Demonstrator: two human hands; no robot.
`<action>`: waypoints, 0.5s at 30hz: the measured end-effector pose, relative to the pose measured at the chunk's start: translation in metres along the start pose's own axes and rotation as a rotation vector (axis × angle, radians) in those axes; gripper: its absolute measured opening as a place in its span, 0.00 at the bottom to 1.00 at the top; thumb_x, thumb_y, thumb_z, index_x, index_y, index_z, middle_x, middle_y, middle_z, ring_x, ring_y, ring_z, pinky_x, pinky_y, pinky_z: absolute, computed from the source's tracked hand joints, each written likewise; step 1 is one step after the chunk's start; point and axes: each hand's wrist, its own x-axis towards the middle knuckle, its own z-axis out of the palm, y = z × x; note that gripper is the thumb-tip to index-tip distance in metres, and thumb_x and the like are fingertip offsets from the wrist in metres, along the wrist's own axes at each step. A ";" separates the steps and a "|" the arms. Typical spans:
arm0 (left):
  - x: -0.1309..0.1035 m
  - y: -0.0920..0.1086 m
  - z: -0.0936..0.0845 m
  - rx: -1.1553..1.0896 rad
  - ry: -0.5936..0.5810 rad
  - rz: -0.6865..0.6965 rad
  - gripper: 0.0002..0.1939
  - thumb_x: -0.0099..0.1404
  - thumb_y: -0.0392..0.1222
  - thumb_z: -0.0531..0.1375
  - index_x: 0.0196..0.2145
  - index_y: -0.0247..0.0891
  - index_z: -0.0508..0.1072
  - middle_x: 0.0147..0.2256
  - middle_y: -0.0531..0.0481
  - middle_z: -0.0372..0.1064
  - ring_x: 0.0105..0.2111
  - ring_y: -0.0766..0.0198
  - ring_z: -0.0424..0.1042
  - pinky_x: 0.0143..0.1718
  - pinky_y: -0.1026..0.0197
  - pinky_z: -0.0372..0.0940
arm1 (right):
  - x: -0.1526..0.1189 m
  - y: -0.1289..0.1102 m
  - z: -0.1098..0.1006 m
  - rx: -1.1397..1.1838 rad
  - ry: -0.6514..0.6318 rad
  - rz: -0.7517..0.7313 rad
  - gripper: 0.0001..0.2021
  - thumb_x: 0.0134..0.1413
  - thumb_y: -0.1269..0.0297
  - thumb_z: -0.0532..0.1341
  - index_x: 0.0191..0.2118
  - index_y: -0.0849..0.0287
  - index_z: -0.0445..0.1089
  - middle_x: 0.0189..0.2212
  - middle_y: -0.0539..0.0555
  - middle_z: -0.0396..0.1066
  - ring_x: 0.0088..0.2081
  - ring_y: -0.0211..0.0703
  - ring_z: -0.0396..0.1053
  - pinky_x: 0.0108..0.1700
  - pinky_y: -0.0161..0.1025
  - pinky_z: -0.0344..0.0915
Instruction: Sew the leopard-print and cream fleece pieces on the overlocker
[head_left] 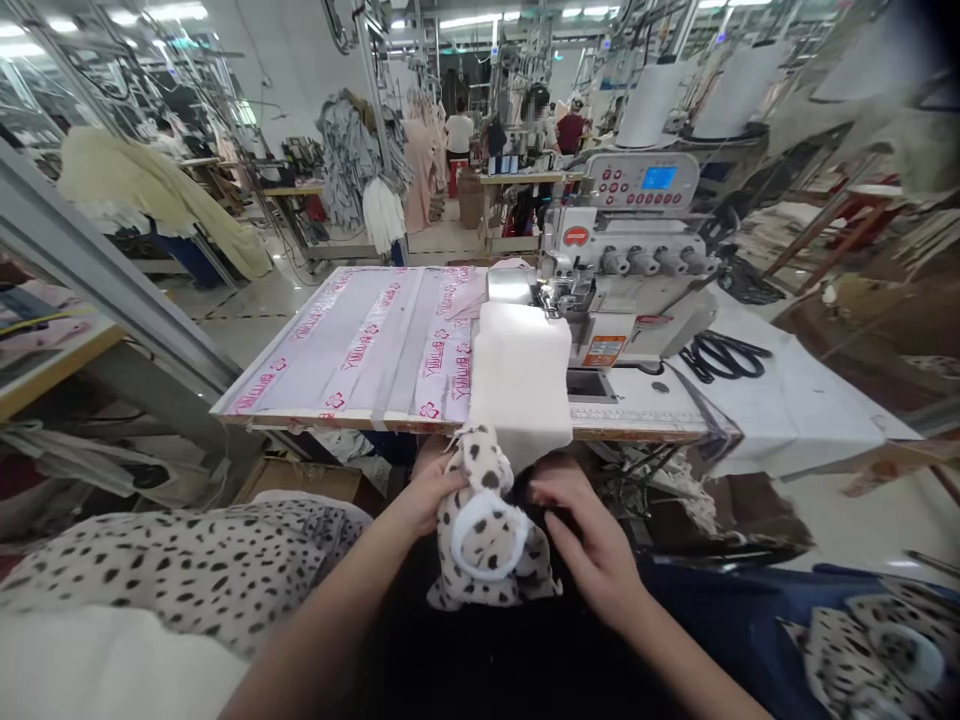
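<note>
In the head view, a small cream fabric piece with black spots (491, 470) hangs over my lap, just below the table edge. A white ribbed ring, like a neckband (459, 540), shows on its front. My left hand (435, 485) grips its upper left side, the fingers partly hidden behind the cloth. To its right is my right hand (589, 530), slightly blurred, thumb and fingers apart, with nothing visible between them. A white cloth (521, 370) lies under the overlock machine's presser foot (553, 300) and drapes over the table edge towards the spotted piece.
The overlock sewing machine (630, 240) stands on the table's right half, with black-handled scissors (724, 355) beside it. Printed plastic sheeting (352, 340) covers the left half. Spotted fabric (202, 560) is heaped at left; more spotted pieces (840, 650) lie lower right.
</note>
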 end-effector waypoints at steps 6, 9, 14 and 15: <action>-0.014 0.009 0.011 0.196 -0.003 0.139 0.23 0.51 0.43 0.64 0.44 0.36 0.66 0.35 0.49 0.70 0.34 0.63 0.69 0.37 0.64 0.63 | 0.010 0.003 0.013 0.199 -0.168 0.270 0.17 0.49 0.60 0.61 0.45 0.56 0.62 0.37 0.53 0.66 0.37 0.43 0.64 0.38 0.36 0.62; -0.022 0.021 -0.001 0.360 0.070 0.229 0.18 0.51 0.43 0.64 0.39 0.36 0.67 0.33 0.51 0.69 0.32 0.66 0.67 0.35 0.65 0.62 | -0.002 0.007 0.019 0.313 -0.160 0.407 0.10 0.51 0.59 0.59 0.38 0.58 0.63 0.27 0.48 0.63 0.28 0.37 0.61 0.30 0.32 0.59; -0.035 0.059 -0.019 0.776 0.173 0.471 0.11 0.50 0.41 0.64 0.27 0.34 0.66 0.26 0.54 0.63 0.27 0.69 0.63 0.32 0.68 0.58 | -0.013 -0.004 0.020 0.455 -0.344 0.349 0.09 0.48 0.59 0.61 0.31 0.59 0.64 0.28 0.49 0.62 0.32 0.39 0.61 0.36 0.34 0.59; -0.037 0.067 -0.018 0.883 0.134 0.534 0.09 0.50 0.40 0.63 0.26 0.34 0.67 0.27 0.54 0.62 0.28 0.69 0.62 0.33 0.68 0.58 | -0.011 -0.008 0.021 0.488 -0.424 0.319 0.10 0.47 0.59 0.62 0.33 0.60 0.65 0.31 0.50 0.64 0.35 0.41 0.62 0.39 0.36 0.59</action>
